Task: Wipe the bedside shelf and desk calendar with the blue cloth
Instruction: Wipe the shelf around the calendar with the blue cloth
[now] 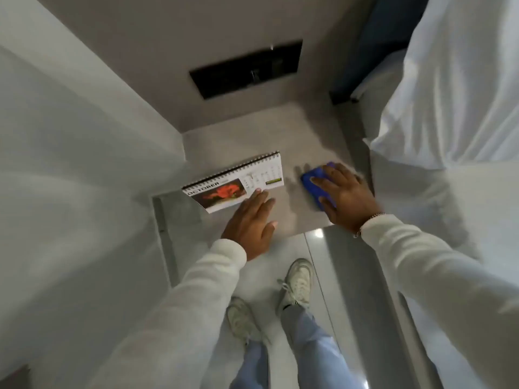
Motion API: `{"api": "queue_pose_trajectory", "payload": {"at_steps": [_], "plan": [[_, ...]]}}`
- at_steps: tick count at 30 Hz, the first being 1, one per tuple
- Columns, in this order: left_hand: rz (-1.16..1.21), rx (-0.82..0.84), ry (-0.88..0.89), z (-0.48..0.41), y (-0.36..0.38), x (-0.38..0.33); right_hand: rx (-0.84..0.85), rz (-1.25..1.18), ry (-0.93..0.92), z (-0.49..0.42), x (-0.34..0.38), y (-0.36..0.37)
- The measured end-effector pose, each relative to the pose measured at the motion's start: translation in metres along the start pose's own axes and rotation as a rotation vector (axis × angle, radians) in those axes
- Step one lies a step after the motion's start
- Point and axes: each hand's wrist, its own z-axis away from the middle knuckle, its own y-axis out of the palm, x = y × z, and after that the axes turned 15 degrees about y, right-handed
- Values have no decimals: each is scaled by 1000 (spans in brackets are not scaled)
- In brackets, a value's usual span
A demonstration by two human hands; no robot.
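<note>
The grey bedside shelf (252,144) lies below me in the head view. A spiral-bound desk calendar (236,182) showing October and a red picture stands on its left part. My left hand (250,220) rests flat at the shelf's front edge, fingertips touching the calendar's near corner. My right hand (345,197) presses flat on the folded blue cloth (316,185) on the shelf's right part. The palm hides most of the cloth.
A white wall closes the left side. A bed with white linen (449,80) borders the shelf on the right. A dark socket panel (247,68) sits on the wall behind. My white shoes (297,282) stand on glossy floor tiles below the shelf.
</note>
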Motion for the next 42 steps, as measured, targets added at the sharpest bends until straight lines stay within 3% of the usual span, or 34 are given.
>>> {"api": "queue_pose_trajectory", "payload": {"at_steps": [8, 14, 23, 29, 32, 37, 39, 42], "plan": [[-227, 194, 206, -3, 114, 77, -126, 115, 86, -45, -27, 114], [-371, 116, 291, 5, 146, 105, -304, 34, 195, -55, -23, 155], [-319, 101, 325, 8, 146, 108, -428, 45, 339, -54, -2, 168], [-194, 191, 334, 8, 120, 101, -458, -24, 450, -31, 31, 172], [-58, 87, 392, 19, 89, 98, -405, -68, 477, -15, 48, 173], [-48, -76, 544, 34, 14, 92, -255, -226, 457, 6, 85, 163], [-86, -94, 556, 31, -17, 95, -200, -346, 454, 13, 102, 159], [-185, -77, 498, 11, -59, 109, -252, -678, 506, 17, 124, 151]]}}
